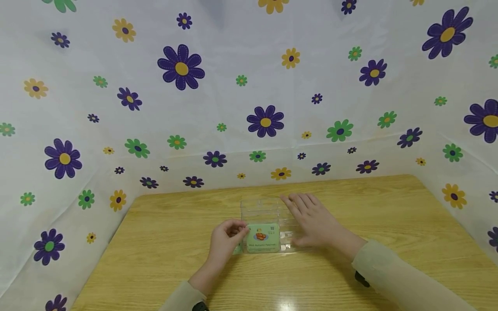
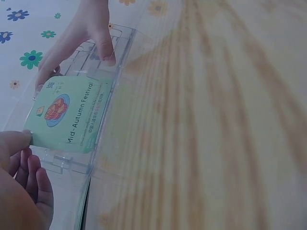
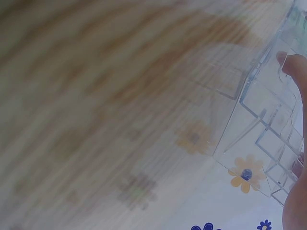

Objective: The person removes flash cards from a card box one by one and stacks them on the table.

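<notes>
Left grip (image 2: 21, 191) pinches card (image 2: 72, 115) by corner; case (image 1: 260, 211) beneath.

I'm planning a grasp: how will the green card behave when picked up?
Probably fairly stiff: the green card looks unbent where the left hand touches its edge. Rolling seems unlikely, given its broad, flat face. Its weight is hard to judge.

Desk (image 1: 389, 211) is passable at left, at right and at lower centre of the head view. Centre is obstructed: clear case (image 1: 260, 208) and green card (image 1: 263, 237), flanked by left grip (image 1: 225, 241) and right grip (image 1: 314, 220). Flowered cloth (image 1: 218, 108) bars the upper frame.
</notes>
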`<control>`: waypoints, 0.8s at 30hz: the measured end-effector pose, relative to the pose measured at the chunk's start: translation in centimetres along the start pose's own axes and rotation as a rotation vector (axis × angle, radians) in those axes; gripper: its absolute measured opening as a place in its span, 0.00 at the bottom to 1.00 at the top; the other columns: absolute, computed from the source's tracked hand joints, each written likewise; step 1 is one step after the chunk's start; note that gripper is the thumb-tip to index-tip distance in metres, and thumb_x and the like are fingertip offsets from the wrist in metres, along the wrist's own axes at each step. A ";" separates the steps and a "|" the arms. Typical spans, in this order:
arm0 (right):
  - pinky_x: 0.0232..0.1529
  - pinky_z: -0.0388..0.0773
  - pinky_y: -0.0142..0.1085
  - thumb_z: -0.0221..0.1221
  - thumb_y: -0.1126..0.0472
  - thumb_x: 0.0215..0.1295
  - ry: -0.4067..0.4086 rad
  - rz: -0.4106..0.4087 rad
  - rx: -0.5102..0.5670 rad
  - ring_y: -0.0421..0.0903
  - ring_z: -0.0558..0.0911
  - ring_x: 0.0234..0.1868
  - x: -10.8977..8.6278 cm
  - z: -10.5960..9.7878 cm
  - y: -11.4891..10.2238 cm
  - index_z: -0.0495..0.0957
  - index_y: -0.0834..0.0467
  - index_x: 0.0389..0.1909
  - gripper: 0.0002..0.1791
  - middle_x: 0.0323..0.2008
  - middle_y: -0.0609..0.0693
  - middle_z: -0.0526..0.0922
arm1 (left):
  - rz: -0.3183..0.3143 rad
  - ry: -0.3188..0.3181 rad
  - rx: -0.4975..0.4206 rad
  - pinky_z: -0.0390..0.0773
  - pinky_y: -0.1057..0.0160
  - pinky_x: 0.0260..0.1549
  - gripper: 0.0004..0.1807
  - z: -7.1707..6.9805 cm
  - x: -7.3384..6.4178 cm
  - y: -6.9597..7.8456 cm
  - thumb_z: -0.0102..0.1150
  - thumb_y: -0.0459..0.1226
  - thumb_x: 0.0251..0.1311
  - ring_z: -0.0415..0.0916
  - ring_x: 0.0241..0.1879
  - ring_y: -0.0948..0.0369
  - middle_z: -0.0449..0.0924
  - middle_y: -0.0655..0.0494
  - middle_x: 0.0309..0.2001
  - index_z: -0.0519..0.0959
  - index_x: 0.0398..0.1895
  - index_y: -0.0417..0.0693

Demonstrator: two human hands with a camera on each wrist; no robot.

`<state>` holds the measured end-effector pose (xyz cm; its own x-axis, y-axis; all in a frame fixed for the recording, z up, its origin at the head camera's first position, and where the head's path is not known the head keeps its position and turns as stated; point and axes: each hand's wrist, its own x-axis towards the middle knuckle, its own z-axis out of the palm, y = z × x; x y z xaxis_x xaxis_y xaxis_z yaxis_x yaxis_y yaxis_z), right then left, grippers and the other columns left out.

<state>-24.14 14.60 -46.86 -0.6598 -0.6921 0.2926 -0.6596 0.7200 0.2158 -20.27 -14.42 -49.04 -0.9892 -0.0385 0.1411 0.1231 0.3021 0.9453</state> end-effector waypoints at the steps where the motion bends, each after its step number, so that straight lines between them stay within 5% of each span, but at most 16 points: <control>1: 0.77 0.67 0.55 0.70 0.24 0.50 0.002 0.001 0.003 0.58 0.69 0.73 0.0 0.0 0.0 0.51 0.64 0.84 0.71 0.74 0.61 0.68 | 0.000 0.002 -0.001 0.77 0.73 0.33 0.02 0.0 0.1 -0.1 0.71 0.27 0.64 0.76 0.32 0.67 0.86 0.48 0.35 0.87 0.39 0.35; 24: 0.76 0.67 0.54 0.70 0.24 0.50 0.028 -0.009 -0.007 0.56 0.69 0.72 -0.1 0.3 0.1 0.52 0.63 0.83 0.71 0.73 0.60 0.69 | 0.014 0.051 -0.005 0.80 0.75 0.36 0.05 0.0 -0.2 0.2 0.70 0.29 0.67 0.79 0.34 0.73 0.90 0.40 0.45 0.89 0.41 0.34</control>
<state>-24.27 14.70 -47.10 -0.6434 -0.6969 0.3168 -0.6626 0.7142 0.2255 -20.07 -14.39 -48.87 -0.9821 -0.0826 0.1691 0.1376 0.2985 0.9445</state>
